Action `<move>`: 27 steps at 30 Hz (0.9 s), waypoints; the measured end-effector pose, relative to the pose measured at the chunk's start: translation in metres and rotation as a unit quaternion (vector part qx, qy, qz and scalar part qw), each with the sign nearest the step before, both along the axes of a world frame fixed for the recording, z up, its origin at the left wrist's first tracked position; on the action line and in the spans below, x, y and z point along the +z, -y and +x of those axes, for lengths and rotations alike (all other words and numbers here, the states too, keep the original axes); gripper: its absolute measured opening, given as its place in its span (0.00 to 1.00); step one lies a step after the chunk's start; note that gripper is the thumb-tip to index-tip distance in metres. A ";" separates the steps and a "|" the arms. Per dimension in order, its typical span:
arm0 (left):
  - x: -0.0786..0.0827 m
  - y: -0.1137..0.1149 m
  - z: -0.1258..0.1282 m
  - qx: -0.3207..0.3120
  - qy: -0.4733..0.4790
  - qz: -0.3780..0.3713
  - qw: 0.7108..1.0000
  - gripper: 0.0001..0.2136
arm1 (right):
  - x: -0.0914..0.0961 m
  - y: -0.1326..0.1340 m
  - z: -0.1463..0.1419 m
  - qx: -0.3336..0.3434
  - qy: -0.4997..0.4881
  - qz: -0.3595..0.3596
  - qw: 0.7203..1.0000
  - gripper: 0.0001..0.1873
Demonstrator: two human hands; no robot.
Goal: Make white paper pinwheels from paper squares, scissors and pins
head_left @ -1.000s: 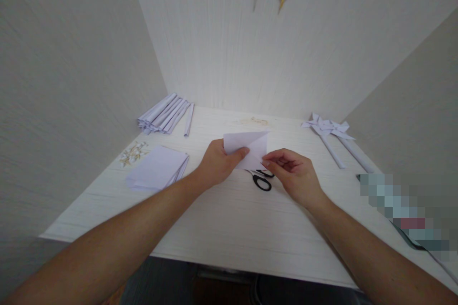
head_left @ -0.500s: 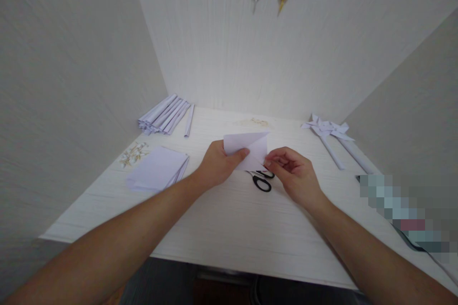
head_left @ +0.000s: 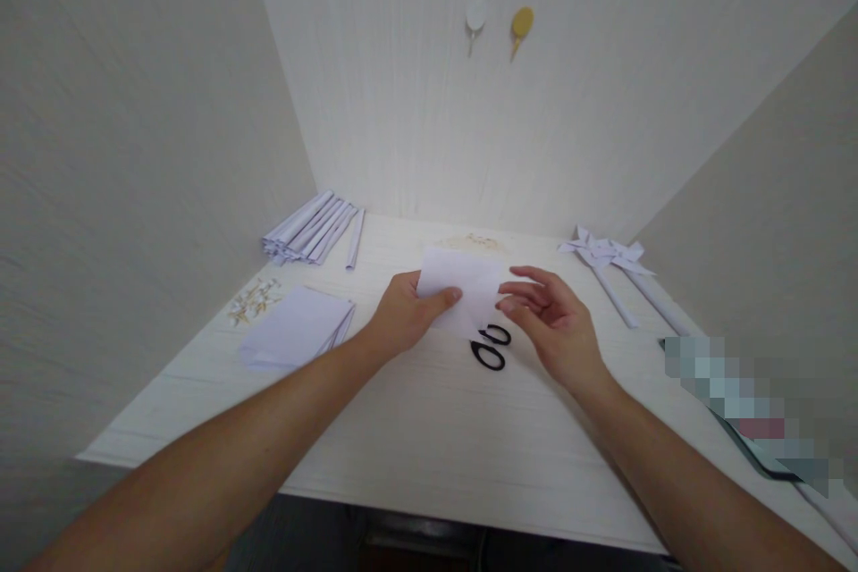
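Observation:
A small white sheet of paper (head_left: 462, 273) is held up over the middle of the table, its lower corner showing faint crease lines. My left hand (head_left: 410, 313) pinches its left side, thumb on top and fingers behind. Just off the right edge, my right hand (head_left: 553, 317) has its fingers spread, with the thumb tip close to the paper; whether it touches is unclear. Below the sheet lie scissors (head_left: 488, 356) with black handles, their blades hidden by the paper.
At the left are a paper stack (head_left: 295, 326), a pile of pins (head_left: 253, 302) and several rolled paper tubes (head_left: 312, 228). Two paper pinwheels (head_left: 603, 252) on sticks lie at the back right, near a pixelated flat object (head_left: 737, 402). Two hooks (head_left: 521, 22) are on the back wall.
The diagonal flap seen on the paper's face has opened out flat. My right hand has let go of the lower right corner and spread its fingers. The view has tilted up slightly.

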State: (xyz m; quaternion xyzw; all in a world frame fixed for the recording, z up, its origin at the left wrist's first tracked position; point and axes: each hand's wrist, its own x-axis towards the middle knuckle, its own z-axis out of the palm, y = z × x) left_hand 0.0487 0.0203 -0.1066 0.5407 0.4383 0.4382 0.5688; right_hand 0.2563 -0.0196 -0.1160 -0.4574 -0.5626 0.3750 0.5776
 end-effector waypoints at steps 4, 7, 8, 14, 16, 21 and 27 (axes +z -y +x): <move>-0.002 0.001 0.000 -0.104 -0.032 -0.036 0.993 0.12 | 0.002 -0.003 0.007 0.000 -0.003 0.015 1.000 0.27; -0.002 0.002 0.002 -0.143 -0.047 -0.051 0.987 0.10 | -0.002 -0.001 0.007 0.020 0.039 -0.002 0.999 0.18; -0.001 0.002 0.002 -0.145 -0.047 -0.052 0.987 0.10 | -0.003 -0.001 0.006 0.019 0.046 -0.006 0.999 0.16; 0.003 -0.004 -0.001 -0.094 -0.028 -0.039 0.994 0.14 | -0.004 0.001 0.002 0.008 0.007 -0.005 1.000 0.18; 0.003 -0.006 -0.001 -0.066 -0.002 -0.036 0.997 0.15 | -0.003 0.000 0.002 0.005 -0.008 -0.007 1.000 0.17; 0.001 -0.004 0.005 -0.024 0.127 -0.044 0.991 0.22 | -0.001 -0.004 0.003 -0.050 -0.022 -0.023 0.998 0.13; 0.000 0.003 0.009 -0.057 0.067 -0.050 0.995 0.21 | -0.002 0.001 -0.004 -0.053 -0.007 -0.049 0.997 0.11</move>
